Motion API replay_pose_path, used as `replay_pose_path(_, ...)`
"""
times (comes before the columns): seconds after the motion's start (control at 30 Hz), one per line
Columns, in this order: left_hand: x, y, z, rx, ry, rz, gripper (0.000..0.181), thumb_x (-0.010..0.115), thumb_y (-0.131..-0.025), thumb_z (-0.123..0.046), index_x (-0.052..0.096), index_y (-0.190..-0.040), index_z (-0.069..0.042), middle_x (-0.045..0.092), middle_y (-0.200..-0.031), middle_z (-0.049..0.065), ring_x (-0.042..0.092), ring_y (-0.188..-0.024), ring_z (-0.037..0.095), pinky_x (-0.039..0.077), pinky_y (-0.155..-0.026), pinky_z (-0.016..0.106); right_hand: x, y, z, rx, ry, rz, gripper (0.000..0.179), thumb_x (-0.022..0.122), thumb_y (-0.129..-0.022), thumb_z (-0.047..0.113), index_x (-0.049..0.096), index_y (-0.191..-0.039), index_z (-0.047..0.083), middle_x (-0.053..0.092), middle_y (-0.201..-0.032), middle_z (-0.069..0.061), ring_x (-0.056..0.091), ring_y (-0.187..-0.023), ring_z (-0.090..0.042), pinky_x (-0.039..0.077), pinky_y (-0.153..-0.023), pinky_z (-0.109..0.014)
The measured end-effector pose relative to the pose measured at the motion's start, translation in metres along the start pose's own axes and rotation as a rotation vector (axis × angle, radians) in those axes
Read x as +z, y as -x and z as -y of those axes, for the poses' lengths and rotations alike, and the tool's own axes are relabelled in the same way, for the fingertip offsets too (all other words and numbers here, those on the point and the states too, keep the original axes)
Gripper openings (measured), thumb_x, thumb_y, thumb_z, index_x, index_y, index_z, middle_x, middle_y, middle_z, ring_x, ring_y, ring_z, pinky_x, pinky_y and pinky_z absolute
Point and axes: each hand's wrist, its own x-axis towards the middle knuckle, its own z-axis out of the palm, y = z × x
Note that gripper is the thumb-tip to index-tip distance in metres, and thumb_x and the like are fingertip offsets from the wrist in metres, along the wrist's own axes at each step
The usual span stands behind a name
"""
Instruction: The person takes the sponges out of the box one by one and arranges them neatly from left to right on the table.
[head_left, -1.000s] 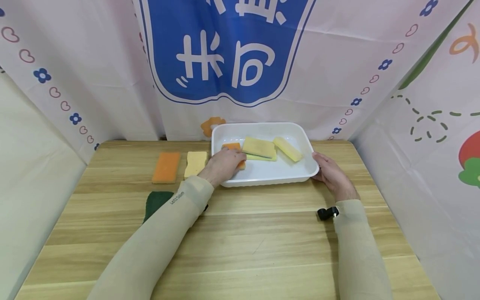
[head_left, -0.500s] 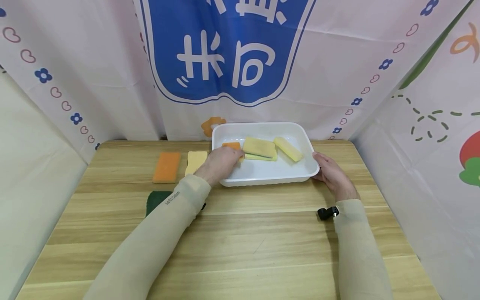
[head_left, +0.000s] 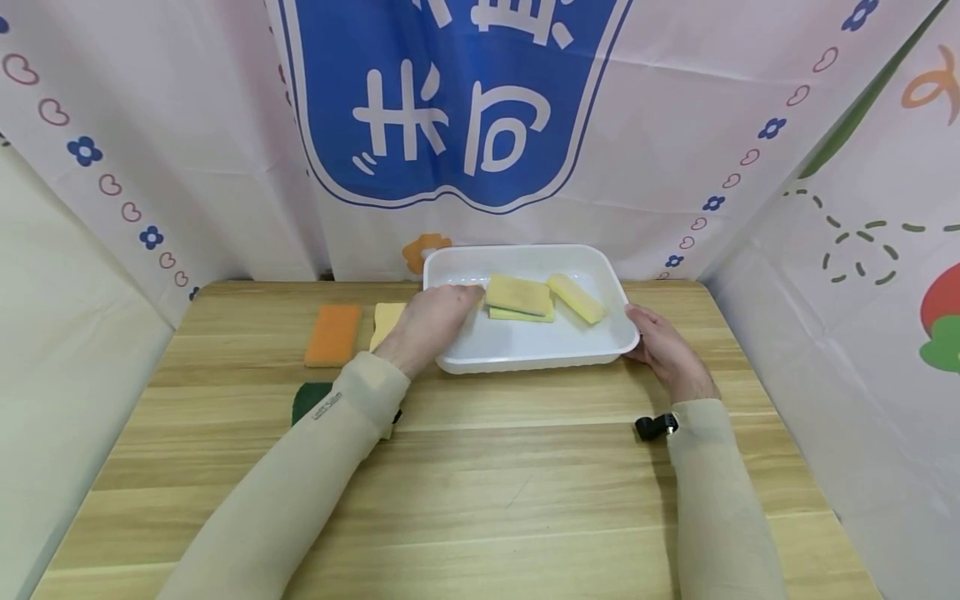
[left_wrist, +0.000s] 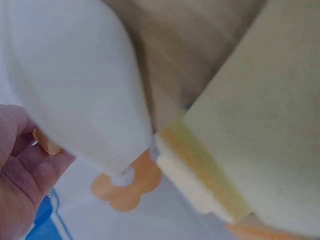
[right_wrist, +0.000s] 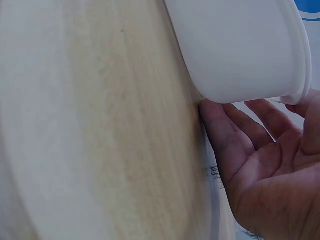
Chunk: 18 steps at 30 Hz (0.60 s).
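My left hand (head_left: 438, 321) is over the left end of a white plastic tray (head_left: 555, 346). Between its thumb and fingers it pinches an orange sponge (left_wrist: 47, 142), whose edge shows in the left wrist view; the head view hides most of it behind the hand. Inside the tray, a yellow sponge with a dark underside (head_left: 517, 293) lies on a brighter yellow sponge (head_left: 521, 316). Right of them a pale yellow sponge (head_left: 576, 298) lies at a slant. At the tray's right front corner my right hand (head_left: 663, 346) grips it, thumb at the rim and fingers against the outer wall.
Left of the tray, an orange sponge (head_left: 332, 335) and a cream sponge (head_left: 386, 321) lie on the wooden table (head_left: 525, 500). A dark green pad (head_left: 309, 398) is partly covered by the left sleeve. The printed curtain (head_left: 645, 167) hangs directly behind the tray.
The left hand has drawn slightly left and towards the tray's left wall, and the orange sponge it pinches has left its place on the tray floor. The right hand and tray hold still.
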Motion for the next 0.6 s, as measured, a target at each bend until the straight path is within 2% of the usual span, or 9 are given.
replay_pose_path(0.07, -0.005, 0.005, -0.002, 0.036, -0.029, -0.039, 0.042, 0.046, -0.126, -0.02, 0.065, -0.162, -0.011, 0.082, -0.144, 0.02, 0.081, -0.117, 0.04, 0.07, -0.107, 0.062, 0.0, 0.0, 0.0, 0.001, 0.0, 0.0, 0.075, 0.031, -0.128, 0.053, 0.017, -0.189, 0.012, 0.039, -0.187, -0.029, 0.074, -0.103, 0.007, 0.064, -0.092, -0.017)
replay_pose_path(0.1, -0.007, 0.008, -0.003, 0.083, -0.091, -0.061, 0.042, 0.049, -0.124, -0.013, 0.064, -0.163, -0.012, 0.083, -0.142, 0.02, 0.083, -0.115, 0.041, 0.072, -0.102, 0.062, 0.0, 0.0, 0.0, 0.0, -0.001, 0.001, 0.075, 0.031, -0.128, 0.053, 0.017, -0.189, 0.012, 0.038, -0.188, -0.029, 0.074, -0.104, 0.007, 0.064, -0.092, -0.017)
replay_pose_path(0.13, -0.01, 0.012, -0.004, 0.103, -0.116, -0.082, 0.042, 0.052, -0.123, -0.01, 0.064, -0.163, -0.011, 0.084, -0.138, 0.02, 0.084, -0.112, 0.041, 0.073, -0.099, 0.061, 0.001, 0.0, 0.0, 0.0, -0.001, 0.001, 0.075, 0.031, -0.128, 0.053, 0.017, -0.189, 0.012, 0.039, -0.187, -0.029, 0.074, -0.103, 0.007, 0.064, -0.092, -0.017)
replay_pose_path(0.23, -0.019, 0.021, -0.007, 0.127, -0.165, -0.119, 0.046, 0.056, -0.12, -0.003, 0.063, -0.164, -0.012, 0.087, -0.131, 0.017, 0.085, -0.103, 0.039, 0.074, -0.092, 0.058, 0.0, 0.0, 0.001, -0.006, -0.006, 0.005, 0.074, 0.031, -0.128, 0.052, 0.018, -0.189, 0.011, 0.039, -0.187, -0.029, 0.075, -0.103, 0.007, 0.065, -0.093, -0.017)
replay_pose_path(0.33, -0.027, 0.032, -0.011, 0.11, -0.173, -0.127, 0.048, 0.058, -0.119, 0.0, 0.062, -0.164, -0.013, 0.085, -0.141, 0.015, 0.086, -0.105, 0.038, 0.075, -0.094, 0.056, 0.0, 0.0, 0.002, -0.01, -0.005, 0.005, 0.074, 0.031, -0.129, 0.051, 0.018, -0.189, 0.011, 0.04, -0.186, -0.03, 0.076, -0.103, 0.007, 0.065, -0.093, -0.017)
replay_pose_path(0.47, -0.037, 0.047, -0.018, 0.116, -0.194, -0.154, 0.048, 0.06, -0.117, 0.006, 0.064, -0.162, -0.011, 0.076, -0.16, 0.015, 0.087, -0.112, 0.041, 0.075, -0.094, 0.056, 0.001, 0.001, 0.001, -0.014, -0.001, 0.005, 0.074, 0.031, -0.129, 0.051, 0.017, -0.189, 0.01, 0.038, -0.187, -0.03, 0.075, -0.103, 0.007, 0.065, -0.092, -0.017)
replay_pose_path(0.6, -0.046, 0.064, -0.025, 0.159, -0.217, -0.207, 0.047, 0.064, -0.112, 0.012, 0.067, -0.155, -0.008, 0.077, -0.159, 0.016, 0.087, -0.098, 0.038, 0.076, -0.079, 0.052, 0.001, 0.002, 0.001, -0.012, 0.003, 0.004, 0.074, 0.03, -0.129, 0.051, 0.017, -0.189, 0.01, 0.038, -0.187, -0.03, 0.074, -0.104, 0.007, 0.064, -0.093, -0.017)
